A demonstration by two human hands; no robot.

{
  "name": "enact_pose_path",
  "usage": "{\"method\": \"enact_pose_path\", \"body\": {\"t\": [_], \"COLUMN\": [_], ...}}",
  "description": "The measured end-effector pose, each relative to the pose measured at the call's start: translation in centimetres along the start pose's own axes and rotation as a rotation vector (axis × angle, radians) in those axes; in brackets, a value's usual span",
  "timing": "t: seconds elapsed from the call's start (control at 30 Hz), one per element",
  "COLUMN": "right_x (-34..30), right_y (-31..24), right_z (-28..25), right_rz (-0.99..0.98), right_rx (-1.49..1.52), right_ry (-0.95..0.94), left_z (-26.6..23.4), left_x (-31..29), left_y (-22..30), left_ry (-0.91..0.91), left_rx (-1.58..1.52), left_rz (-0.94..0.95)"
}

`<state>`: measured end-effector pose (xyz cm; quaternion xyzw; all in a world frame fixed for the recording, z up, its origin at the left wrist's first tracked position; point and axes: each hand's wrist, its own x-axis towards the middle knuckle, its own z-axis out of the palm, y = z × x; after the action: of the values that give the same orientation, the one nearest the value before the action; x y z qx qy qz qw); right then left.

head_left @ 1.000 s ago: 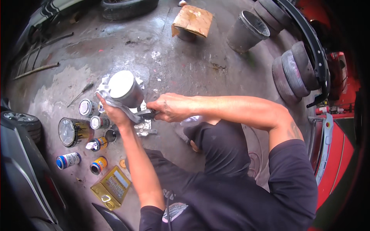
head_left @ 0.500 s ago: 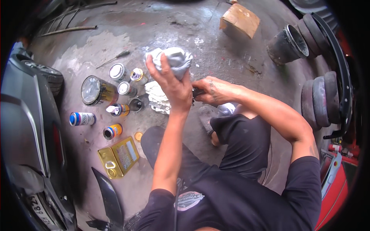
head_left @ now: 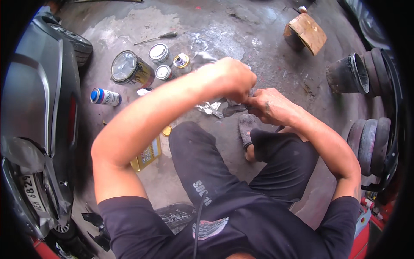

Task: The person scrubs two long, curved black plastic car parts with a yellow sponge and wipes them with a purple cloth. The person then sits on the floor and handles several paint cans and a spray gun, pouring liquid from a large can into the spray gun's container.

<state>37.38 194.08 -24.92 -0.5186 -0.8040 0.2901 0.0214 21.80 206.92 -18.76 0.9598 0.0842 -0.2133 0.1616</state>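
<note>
My left hand [head_left: 237, 80] is curled closed just above and left of my right hand, with its fingers turned away from view. What it grips is hidden, though something pale shows by its fingertips. My right hand [head_left: 271, 105] is closed on a dark object that shows only in part. Both hands nearly touch. Below them lies crumpled whitish sheet material [head_left: 211, 108] on the floor. A blurred grey-white patch [head_left: 203, 57] shows beyond my left forearm; I cannot make out what it is.
Left of my hands stand a large can [head_left: 126, 68], several smaller cans [head_left: 159, 53] and a blue-capped can [head_left: 105, 97]. A screwdriver [head_left: 159, 38] lies beyond. A gold tin [head_left: 147, 156] is partly behind my arm. A car [head_left: 36, 99] borders the left; cardboard [head_left: 309, 32], a bucket [head_left: 343, 74] and tyres [head_left: 367, 144] the right.
My left hand, raised earlier with a white cloth, has swung right and down to my right hand, elbow out. The cloth no longer shows clearly in it. My view has shifted.
</note>
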Motion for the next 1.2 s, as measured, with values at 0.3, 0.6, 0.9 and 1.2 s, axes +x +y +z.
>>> {"method": "enact_pose_path", "body": {"t": [0.3,0.6,0.9,1.2], "right_x": [-1.7,-1.1,-0.8,-0.5], "right_y": [1.8,3.7,3.4,3.7], "right_z": [-0.2,-0.6,0.1,0.5], "right_rz": [0.007,0.224,0.065,0.066], "right_rx": [0.058,0.289,0.169,0.056], "right_ry": [0.141,0.127,0.089,0.000], "left_z": [9.4,13.3,10.1,10.0], "left_x": [2.6,2.3,3.3,2.9], "left_y": [-10.3,2.1,-0.2,-0.2], "left_ry": [0.451,1.564,1.666,1.491], "left_rx": [-1.662,-1.425,-1.125,-0.370], "left_rz": [0.228,-0.267,-0.268,-0.309]}}
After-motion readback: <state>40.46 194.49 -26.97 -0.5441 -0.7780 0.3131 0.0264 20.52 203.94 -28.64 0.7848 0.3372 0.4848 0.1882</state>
